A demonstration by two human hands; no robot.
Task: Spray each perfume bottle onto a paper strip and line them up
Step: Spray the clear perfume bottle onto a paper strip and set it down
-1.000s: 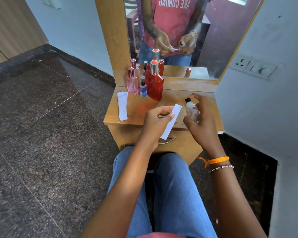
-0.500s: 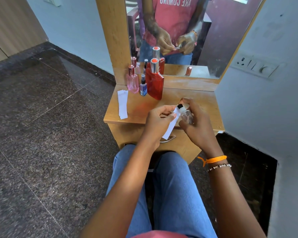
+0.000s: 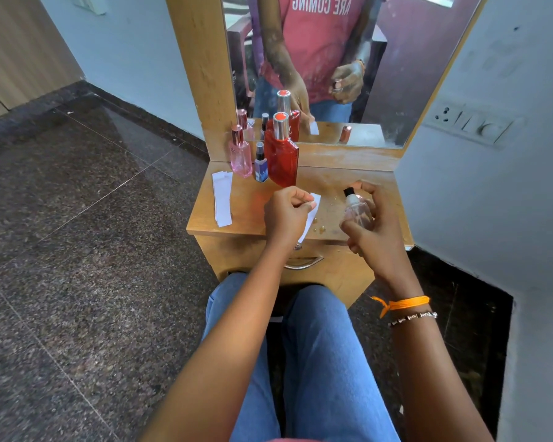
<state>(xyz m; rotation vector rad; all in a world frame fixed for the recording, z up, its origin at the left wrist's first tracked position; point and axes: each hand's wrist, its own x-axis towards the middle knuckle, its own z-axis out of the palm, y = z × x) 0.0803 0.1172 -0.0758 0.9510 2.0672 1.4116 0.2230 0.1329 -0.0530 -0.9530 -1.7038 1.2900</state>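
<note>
My right hand [image 3: 375, 237] grips a small clear perfume bottle [image 3: 357, 211] with a black nozzle, upright above the right side of the wooden dresser top [image 3: 246, 215]. My left hand [image 3: 284, 215] pinches a white paper strip [image 3: 312, 215] held low over the middle of the top, a hand's width left of the bottle. At the back left stand a pink bottle [image 3: 240, 154], a small blue bottle [image 3: 261, 165] and a tall red bottle [image 3: 281, 154]. A stack of blank paper strips [image 3: 222, 197] lies at the left edge.
A mirror [image 3: 348, 65] rises behind the dresser and reflects the bottles and hands. A drawer handle [image 3: 304, 262] is below the top. Small wet drops [image 3: 320, 228] sit by the front edge. A wall with a switch plate [image 3: 470, 126] is close on the right.
My hands have separated: the bottle has moved right, away from the strip, and the strip has dropped lower over the dresser top. Half a second ago the nozzle was right at the strip.
</note>
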